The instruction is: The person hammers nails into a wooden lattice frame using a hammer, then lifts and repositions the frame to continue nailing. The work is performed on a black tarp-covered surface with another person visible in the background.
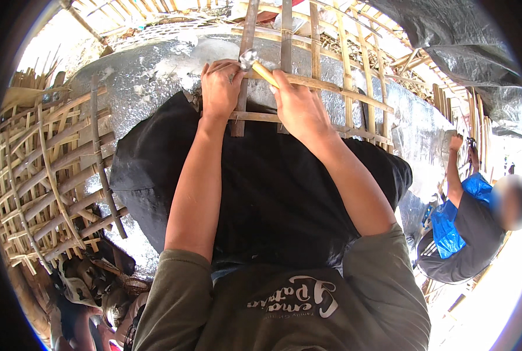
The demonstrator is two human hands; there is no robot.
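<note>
Closest thing to the cam is an olive shirt (284, 286) with white print, bottom of the view. The hammer (265, 74) is up top, just left of middle, its silver head at the left upright of a slat frame (343, 92), near a crosspiece. Right grip (301, 110) is wrapped around the yellow handle. Left grip (219, 90) is right beside the hammer head, fingers bunched; can't tell if it's pinching anything. The frame's near ends overlap a black cloth (272, 199), with a crinkly silver sheet (150, 76) beyond. Off left there's a lattice (54, 187), and over on the right another person (477, 245), one arm raised, with some blue plastic (446, 231) on them.
</note>
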